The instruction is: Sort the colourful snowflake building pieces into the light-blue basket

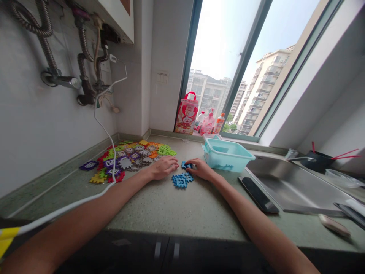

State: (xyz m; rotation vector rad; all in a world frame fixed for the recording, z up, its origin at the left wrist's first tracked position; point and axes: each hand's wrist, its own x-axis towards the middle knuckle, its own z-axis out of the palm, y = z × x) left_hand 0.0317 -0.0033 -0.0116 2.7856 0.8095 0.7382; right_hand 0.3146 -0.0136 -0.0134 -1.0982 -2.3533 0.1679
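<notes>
My right hand [202, 169] has its thumb and fingers curled around a blue interlocking plastic tile [185, 165] on the counter. Just in front of it, nearer me, lies a small cluster of blue tiles [180, 181], some with window-like cutouts, overlapping one another. My left hand [164, 168] rests palm down to the left, fingers stretched out and holding nothing visible. Beside it spreads a pile of mixed interlocking tiles [125, 163] in purple, grey, green, orange, yellow and red. A light-blue plastic tub [228, 152] stands right of my right hand, with some blue pieces showing inside.
A white cable [98, 121] hangs across the tile pile and over my left forearm. Right of the tub are a black phone [258, 195] and a steel sink [293, 186]. A red-and-pink bag [186, 117] and several bottles [208, 123] stand by the window.
</notes>
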